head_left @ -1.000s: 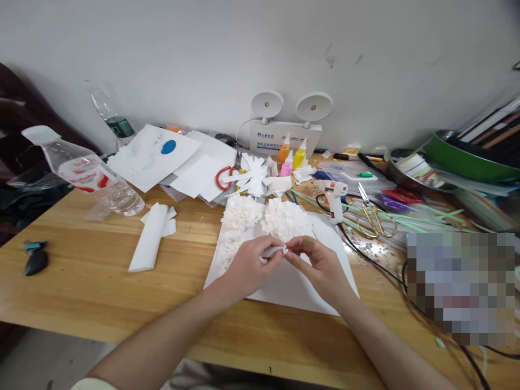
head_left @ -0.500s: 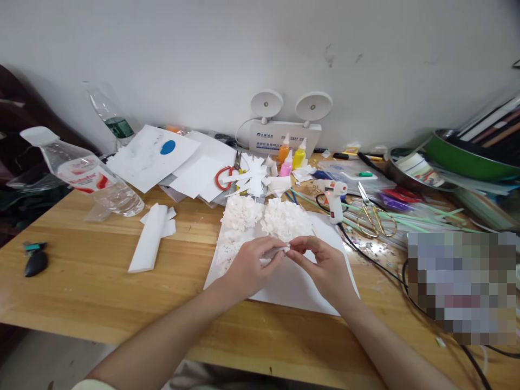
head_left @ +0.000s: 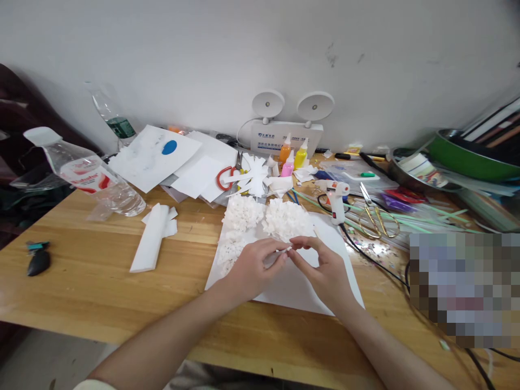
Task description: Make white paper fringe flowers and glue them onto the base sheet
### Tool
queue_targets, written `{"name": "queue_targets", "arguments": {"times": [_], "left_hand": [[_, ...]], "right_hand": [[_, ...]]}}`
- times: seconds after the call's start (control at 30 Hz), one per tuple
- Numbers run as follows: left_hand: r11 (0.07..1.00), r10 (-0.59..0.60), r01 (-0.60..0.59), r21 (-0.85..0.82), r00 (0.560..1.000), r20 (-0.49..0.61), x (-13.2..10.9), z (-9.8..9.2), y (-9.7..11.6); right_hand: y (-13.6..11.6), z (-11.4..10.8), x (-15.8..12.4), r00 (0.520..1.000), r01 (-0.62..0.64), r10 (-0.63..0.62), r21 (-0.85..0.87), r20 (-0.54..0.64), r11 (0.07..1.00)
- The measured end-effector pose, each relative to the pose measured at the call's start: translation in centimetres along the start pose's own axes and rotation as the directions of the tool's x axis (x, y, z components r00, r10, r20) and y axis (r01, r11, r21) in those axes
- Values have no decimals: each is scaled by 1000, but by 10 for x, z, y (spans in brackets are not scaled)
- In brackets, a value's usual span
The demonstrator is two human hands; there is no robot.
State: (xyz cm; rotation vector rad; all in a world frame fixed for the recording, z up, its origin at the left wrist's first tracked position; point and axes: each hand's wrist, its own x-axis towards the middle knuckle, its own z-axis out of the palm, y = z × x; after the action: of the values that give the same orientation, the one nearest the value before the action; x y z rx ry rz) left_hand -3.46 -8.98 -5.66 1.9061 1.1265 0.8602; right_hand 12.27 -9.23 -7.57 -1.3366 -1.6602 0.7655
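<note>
My left hand (head_left: 255, 266) and my right hand (head_left: 320, 265) meet above a white paper sheet (head_left: 345, 260). Between their fingertips is a small white paper piece (head_left: 287, 249), pinched from both sides. Just beyond the hands, two fluffy white paper clusters (head_left: 286, 218) sit side by side on the sheet. A third, speckled white cluster (head_left: 229, 250) lies left of my left hand, partly hidden by it.
A folded white paper strip (head_left: 150, 241) and water bottle (head_left: 89, 176) are at left. Behind are red-handled scissors (head_left: 224, 177), cut paper (head_left: 255, 174) and paint bottles (head_left: 300, 156). A glue gun (head_left: 336, 201), gold scissors (head_left: 377, 219) and a cable (head_left: 377, 264) lie at right.
The whole view has shifted very slightly. My fingers have moved a little around the small paper piece, which both hands still pinch.
</note>
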Motion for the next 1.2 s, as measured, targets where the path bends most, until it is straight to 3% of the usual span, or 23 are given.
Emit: {"name": "queue_targets", "arguments": {"times": [0.2, 0.37, 0.63, 1.2], "left_hand": [[988, 86, -81, 128, 996, -30, -3, 4, -7], [961, 126, -117, 249, 992, -22, -5, 5, -8], [997, -69, 70, 31, 997, -36, -1, 0, 2], [993, -109, 106, -58, 992, -59, 2, -5, 5]], "right_hand": [[1, 1, 2, 995, -21, 10, 104, 99, 994], [4, 1, 2, 994, -28, 12, 153, 105, 988], [6, 0, 2, 990, -60, 27, 250, 135, 966], [-1, -2, 4, 968, -90, 51, 148, 245, 985]]}}
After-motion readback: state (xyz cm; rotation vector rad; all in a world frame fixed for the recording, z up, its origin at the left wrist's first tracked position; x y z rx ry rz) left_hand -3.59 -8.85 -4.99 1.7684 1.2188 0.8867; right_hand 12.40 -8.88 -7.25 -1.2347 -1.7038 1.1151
